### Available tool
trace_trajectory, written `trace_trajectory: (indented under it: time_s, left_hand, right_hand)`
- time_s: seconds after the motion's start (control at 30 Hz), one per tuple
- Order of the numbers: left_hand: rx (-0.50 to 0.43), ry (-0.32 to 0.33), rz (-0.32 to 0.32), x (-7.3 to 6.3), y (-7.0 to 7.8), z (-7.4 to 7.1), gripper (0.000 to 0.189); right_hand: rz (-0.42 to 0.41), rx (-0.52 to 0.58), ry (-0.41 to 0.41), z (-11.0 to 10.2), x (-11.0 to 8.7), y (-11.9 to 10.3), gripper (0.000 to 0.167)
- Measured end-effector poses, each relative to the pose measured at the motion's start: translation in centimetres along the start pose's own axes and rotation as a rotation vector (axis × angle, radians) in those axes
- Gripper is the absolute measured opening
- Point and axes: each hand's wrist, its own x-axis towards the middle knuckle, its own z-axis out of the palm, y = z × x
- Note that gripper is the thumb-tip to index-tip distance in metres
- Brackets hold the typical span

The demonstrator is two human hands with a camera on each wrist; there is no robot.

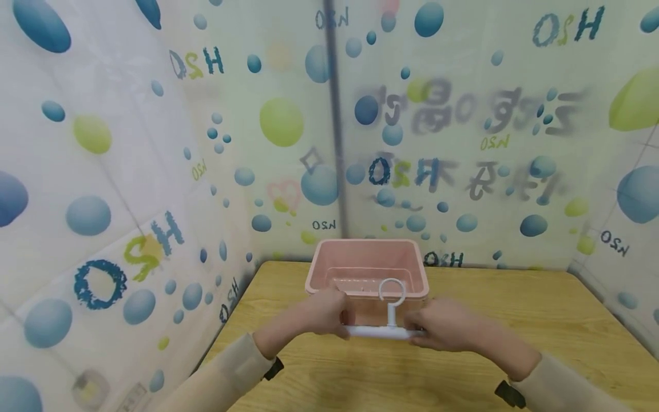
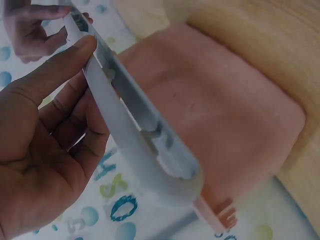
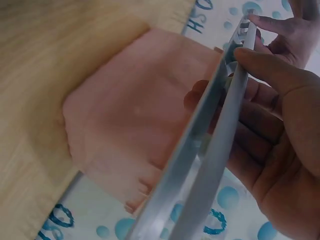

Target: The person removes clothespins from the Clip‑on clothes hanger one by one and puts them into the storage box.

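Note:
A white plastic hanger with a ring-like hook is held upright in front of me, its bar level between both hands. My left hand pinches the bar on the left, the thumb pressing on it in the left wrist view. The right hand grips the bar on the right, with its thumb on one side and fingers behind. Both wrist views show the bar as a long, narrow, slotted loop with small inner ribs. Behind the hanger stands a pink plastic basin, its near side partly hidden by the hands.
The basin sits on a light wooden table, near its back edge. Curtains printed with bubbles and lettering hang behind and on both sides. A dark vertical strip runs up the back curtain.

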Motion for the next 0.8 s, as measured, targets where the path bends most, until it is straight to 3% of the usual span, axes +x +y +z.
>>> trace_trajectory:
  time_s: [0.2, 0.43, 0.8]
  left_hand:
    - [0.031, -0.058, 0.000, 0.1, 0.1, 2.4, 0.020]
    - [0.044, -0.109, 0.021, 0.4, -0.3, 5.0, 0.019]
    - [0.087, -0.133, 0.023, 0.5, -0.6, 7.9, 0.019]
  right_hand:
    - [0.009, 0.094, -0.074, 2.0, -0.3, -0.3, 0.014]
    - [-0.045, 0.125, -0.078, 4.6, -0.7, 0.1, 0.017]
    - [-0.064, 0.102, -0.067, 8.3, -0.7, 0.3, 0.021]
